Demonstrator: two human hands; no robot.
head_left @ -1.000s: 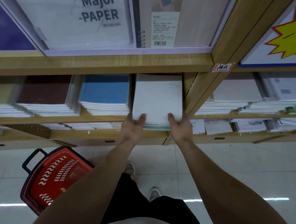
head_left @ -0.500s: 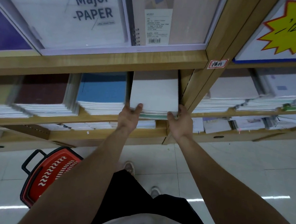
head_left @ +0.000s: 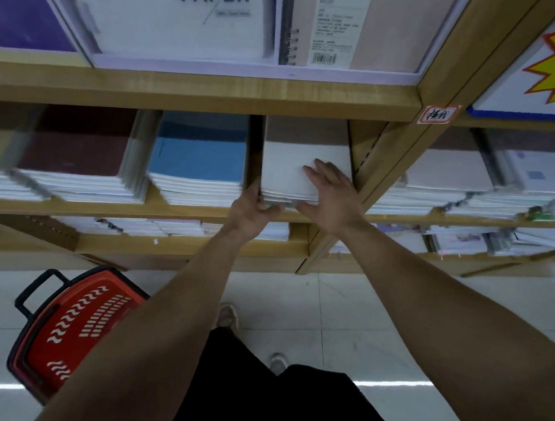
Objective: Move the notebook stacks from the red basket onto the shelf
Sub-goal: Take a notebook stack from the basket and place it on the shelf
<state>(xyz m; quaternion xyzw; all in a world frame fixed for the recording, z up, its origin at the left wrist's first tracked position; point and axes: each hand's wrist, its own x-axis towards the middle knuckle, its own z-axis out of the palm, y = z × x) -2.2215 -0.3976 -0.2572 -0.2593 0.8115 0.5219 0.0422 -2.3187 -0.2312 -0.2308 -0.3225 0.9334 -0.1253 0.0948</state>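
Head view: white stack point(head_left: 292, 168) is seen lying flat at the R end of the mid shelf point(head_left: 105, 206), just beside the upright divider point(head_left: 365, 150) on its R & near the blue stack point(head_left: 197, 158) on its L, w/ a narrow dark gap between. L hand point(head_left: 253, 208) is set at the stack's front-L corner: thumb is raised along the L side, fingers are curled at the front edge, so the corner is gripped. R hand point(head_left: 333, 194) is laid on the top cover, fingers straight & slightly spread, pressed flat; thumb is stretched out along the front edge. Maroon stack point(head_left: 77, 143) is seen further L, blurred. Basket point(head_left: 74, 324), red w/ black handle, is stood on the floor point(head_left: 361, 314) at lower L, in front of the shelving; its R part is hidden by the L forearm. Above, a display point(head_left: 184, 16) lettered "-PAPER" is propped on the upper board.
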